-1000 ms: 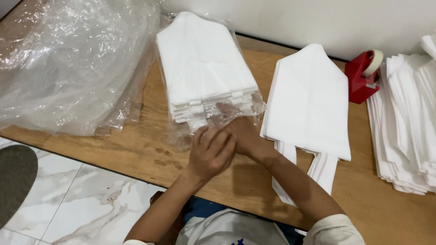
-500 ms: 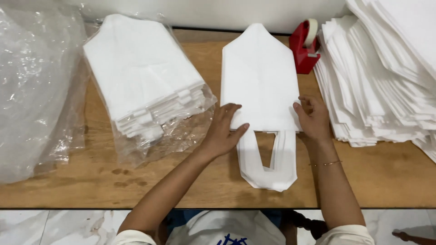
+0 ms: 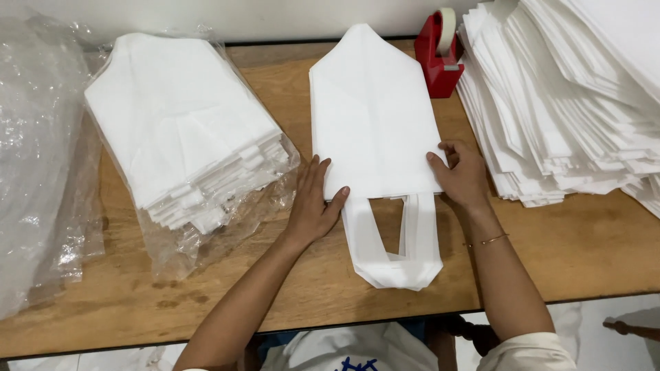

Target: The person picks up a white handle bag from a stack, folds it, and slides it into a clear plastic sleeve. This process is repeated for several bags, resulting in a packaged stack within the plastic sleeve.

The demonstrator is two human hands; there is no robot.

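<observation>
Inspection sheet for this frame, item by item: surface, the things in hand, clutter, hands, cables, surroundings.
Surface: wooden table, worn and stained near the front edge.
Job's things: white bag with handles lying flat at centre, handles toward the person.
Clutter: wrapped stack of white bags on the left; loose clear plastic at far left; tall unwrapped pile of white bags on the right; red tape dispenser at the back.
Grippers: left hand flat at the bag's lower left corner; right hand on its lower right edge.
Cables: nothing seen.
Surroundings: pale wall behind; light floor below the table.
</observation>
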